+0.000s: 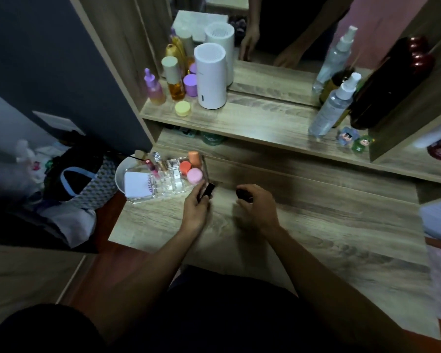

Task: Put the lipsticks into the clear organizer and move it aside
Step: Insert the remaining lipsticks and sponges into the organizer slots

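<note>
The clear organizer [175, 187] sits at the left end of the wooden desk [316, 225]. It holds a few upright lipsticks [155, 166], a white card and some orange and pink round jars [194, 175]. My left hand [197, 207] is just right of the organizer's front corner, closed on a black lipstick [208, 190] that points up toward it. My right hand [256, 208] hovers over the desk a little further right, fingers curled around another dark lipstick [242, 194].
A white bowl [120, 174] lies behind the organizer at the desk's left edge. The raised shelf [252, 121] carries bottles, a white cylinder [210, 76], spray bottles [334, 108] and small figurines, with a mirror behind. Bags hang off to the left.
</note>
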